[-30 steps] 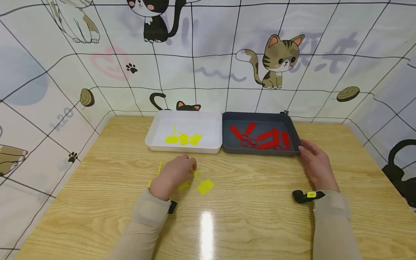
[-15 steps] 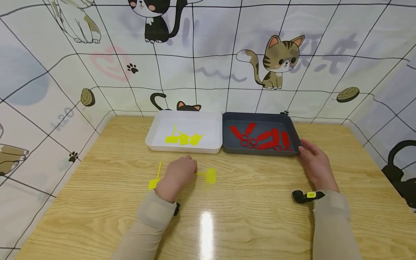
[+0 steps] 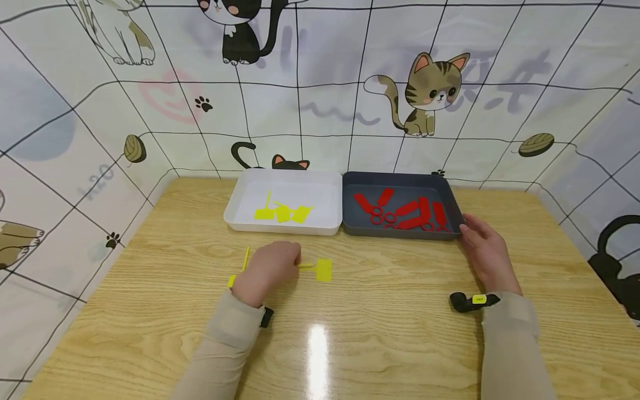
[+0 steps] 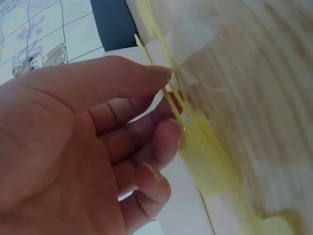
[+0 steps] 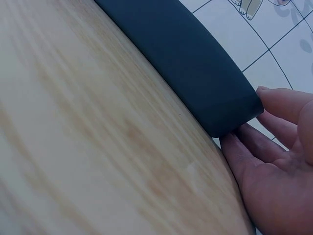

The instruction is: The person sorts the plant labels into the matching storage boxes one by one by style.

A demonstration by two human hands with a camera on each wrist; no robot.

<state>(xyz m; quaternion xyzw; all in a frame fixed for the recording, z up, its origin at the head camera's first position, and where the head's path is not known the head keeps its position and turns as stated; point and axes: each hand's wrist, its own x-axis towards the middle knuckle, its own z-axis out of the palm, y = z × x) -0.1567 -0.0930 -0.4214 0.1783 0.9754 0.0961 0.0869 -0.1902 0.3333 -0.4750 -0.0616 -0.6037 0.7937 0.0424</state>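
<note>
Left hand was held low over the light wood-grain table, in front of the white shallow rectangular tray. In the left wrist view, the thin stem of a flat yellow rectangular tag was pinched between thumb and fingers; its plate was blurred there and covered by the hand in the head view. Remaining fingers were loosely bent. A second yellow tag was seen lying on the table just right of the hand, its stem pointed toward the fingertips. A third yellow tag was partly covered by the left wrist, stem pointed away from the person.

Right hand was placed at the near right corner of the dark grey shallow rectangular tray; the corner was gripped between the digits, one at the rim and one by the bottom edge.

Three yellow tags were grouped in the near part of the white tray. Several flat red tags with ring ends were scattered in the dark grey tray. Both trays were set side by side before a white cat-print backdrop. Beige sleeves were worn.
</note>
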